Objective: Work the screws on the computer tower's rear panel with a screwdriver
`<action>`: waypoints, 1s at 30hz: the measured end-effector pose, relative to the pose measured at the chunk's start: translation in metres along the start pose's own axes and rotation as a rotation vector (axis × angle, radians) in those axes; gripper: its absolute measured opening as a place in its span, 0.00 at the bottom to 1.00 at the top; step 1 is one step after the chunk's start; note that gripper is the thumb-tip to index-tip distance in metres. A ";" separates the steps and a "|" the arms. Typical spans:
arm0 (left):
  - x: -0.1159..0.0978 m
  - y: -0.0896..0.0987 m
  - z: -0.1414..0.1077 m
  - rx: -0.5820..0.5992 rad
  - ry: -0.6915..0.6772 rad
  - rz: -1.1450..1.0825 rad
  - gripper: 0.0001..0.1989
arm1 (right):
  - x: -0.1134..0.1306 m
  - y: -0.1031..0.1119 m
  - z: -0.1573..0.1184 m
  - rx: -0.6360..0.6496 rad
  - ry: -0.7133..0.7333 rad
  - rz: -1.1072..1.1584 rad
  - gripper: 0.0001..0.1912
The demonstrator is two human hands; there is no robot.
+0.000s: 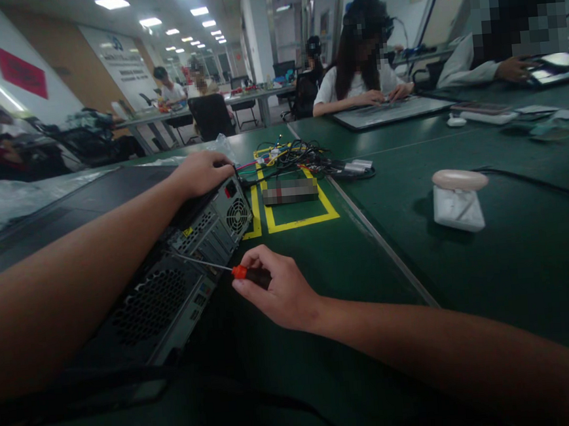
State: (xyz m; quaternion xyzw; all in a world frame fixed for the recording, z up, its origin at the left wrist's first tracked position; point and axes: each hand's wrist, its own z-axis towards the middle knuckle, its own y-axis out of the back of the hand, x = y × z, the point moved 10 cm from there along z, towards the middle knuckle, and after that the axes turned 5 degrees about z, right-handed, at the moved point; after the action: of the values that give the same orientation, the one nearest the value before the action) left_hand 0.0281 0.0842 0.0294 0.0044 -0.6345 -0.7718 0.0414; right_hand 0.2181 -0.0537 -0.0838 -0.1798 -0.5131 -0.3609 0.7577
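Observation:
A black computer case (129, 186) lies on the green table at the left, its metal back panel with fan grille and ports facing the right. My left hand (203, 172) grips the case's upper edge near the power supply corner, fingers bent over it. In front of the back panel, my right hand (286, 286) is closed around a screwdriver (240, 271) with a dark handle and orange collar. Its thin shaft points left, and the tip meets the panel near the expansion slots. Whether it sits in a screw is too small to tell.
Behind the case's corner lies a tangle of cables (304, 155), beside yellow tape marks (305, 224). A white box with a pinkish top (459, 207) stands at the right. Across the table, a person (353, 79) works over a flat dark panel (389, 113). Clear plastic wrap (12, 203) lies behind the case.

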 end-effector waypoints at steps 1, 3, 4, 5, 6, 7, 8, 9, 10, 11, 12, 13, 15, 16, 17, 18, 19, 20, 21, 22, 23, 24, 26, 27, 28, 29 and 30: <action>0.000 0.000 0.000 -0.001 0.003 0.001 0.28 | 0.001 0.000 0.000 -0.001 0.005 0.001 0.11; 0.000 0.001 -0.001 -0.001 0.010 0.006 0.29 | 0.001 0.001 0.000 -0.002 0.004 0.001 0.11; -0.001 0.001 -0.001 0.000 0.012 0.009 0.29 | 0.001 0.001 0.000 -0.001 0.000 0.001 0.11; -0.001 0.001 -0.002 0.001 0.012 0.011 0.29 | 0.001 0.001 0.000 0.002 -0.004 -0.001 0.10; -0.001 0.001 -0.002 0.000 0.013 0.012 0.29 | 0.001 0.001 0.000 0.003 -0.008 -0.003 0.10; -0.002 0.002 -0.003 -0.002 0.014 0.012 0.29 | 0.001 0.001 -0.001 0.004 -0.011 -0.007 0.10; -0.002 0.002 -0.003 -0.006 0.017 0.012 0.29 | 0.001 0.001 -0.001 0.003 -0.012 -0.011 0.10; -0.001 0.002 -0.003 -0.010 0.020 0.011 0.29 | 0.001 0.001 -0.001 0.002 -0.014 -0.014 0.10; -0.001 0.003 -0.003 -0.011 0.022 0.011 0.29 | 0.001 0.001 -0.001 0.002 -0.016 -0.015 0.10; -0.001 0.002 -0.003 -0.009 0.020 0.010 0.29 | 0.000 0.001 -0.001 0.002 -0.018 -0.014 0.10; -0.002 0.002 -0.003 -0.005 0.016 0.008 0.29 | 0.000 0.000 -0.001 0.003 -0.019 -0.011 0.11; -0.002 0.002 -0.003 0.001 0.011 0.006 0.30 | 0.000 0.000 -0.001 0.006 -0.017 -0.011 0.11; -0.002 0.002 -0.003 0.006 0.009 0.001 0.30 | 0.000 0.000 -0.001 0.005 -0.009 -0.009 0.11; -0.002 0.002 -0.002 0.008 0.008 -0.002 0.30 | 0.001 0.000 -0.001 0.003 -0.006 -0.007 0.11; -0.002 0.002 -0.002 0.008 0.008 -0.003 0.30 | 0.000 0.000 -0.001 0.000 -0.007 -0.007 0.11; -0.002 0.002 -0.002 0.009 0.010 -0.004 0.29 | 0.000 0.000 -0.001 -0.003 -0.011 -0.007 0.11; -0.002 0.001 -0.002 0.011 0.011 -0.002 0.29 | -0.001 0.001 -0.001 -0.005 -0.015 -0.011 0.11; -0.001 0.001 -0.002 0.013 0.012 0.000 0.29 | -0.001 0.001 -0.001 -0.006 -0.019 -0.016 0.11; -0.001 0.001 -0.002 0.014 0.013 0.003 0.29 | -0.001 0.001 -0.001 -0.006 -0.021 -0.023 0.11; -0.001 0.001 -0.002 0.014 0.014 0.004 0.29 | -0.001 0.001 -0.001 -0.007 -0.020 -0.028 0.11; 0.000 0.001 -0.001 0.014 0.014 0.004 0.29 | 0.000 0.001 -0.001 -0.007 -0.019 -0.030 0.11; 0.000 0.001 -0.001 0.012 0.011 0.003 0.29 | 0.000 0.001 -0.001 -0.006 -0.018 -0.031 0.11; -0.001 0.001 -0.001 0.008 0.006 0.000 0.29 | 0.000 0.001 -0.001 -0.006 -0.022 -0.029 0.11; -0.001 0.001 -0.002 0.005 0.006 -0.002 0.29 | 0.001 0.001 -0.001 -0.004 -0.023 -0.027 0.11; 0.000 0.001 -0.002 0.000 0.008 -0.005 0.28 | 0.001 0.001 -0.001 -0.004 -0.023 -0.023 0.11; 0.000 0.002 -0.002 -0.009 0.011 -0.010 0.28 | 0.001 0.001 -0.001 -0.004 -0.022 -0.019 0.11; 0.000 0.002 -0.003 -0.018 0.013 -0.018 0.27 | 0.001 0.001 -0.001 -0.005 -0.021 -0.015 0.11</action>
State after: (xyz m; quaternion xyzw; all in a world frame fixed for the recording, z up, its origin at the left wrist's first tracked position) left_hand 0.0286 0.0811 0.0310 0.0147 -0.6271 -0.7778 0.0385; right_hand 0.2193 -0.0541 -0.0832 -0.1814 -0.5213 -0.3659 0.7493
